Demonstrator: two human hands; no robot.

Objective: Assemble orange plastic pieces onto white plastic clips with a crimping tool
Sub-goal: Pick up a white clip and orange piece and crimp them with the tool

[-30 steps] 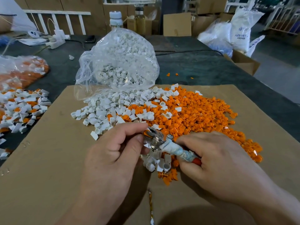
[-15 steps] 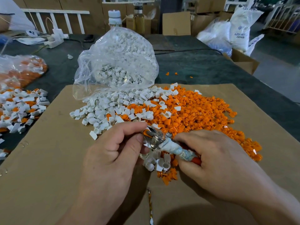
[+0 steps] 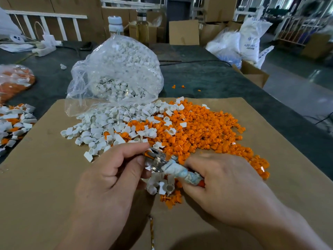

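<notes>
Your L hand pinches an orange piece at the metal head of the tool, low centre of view. Your R hand grips the tool's wrapped handle. Right under the tool lies a small heap of white clips on cardboard. Beyond, more clips spread L & an orange pile spreads R, edges mixed. A clear bag of clips sits behind, mostly on the dark tabletop.
</notes>
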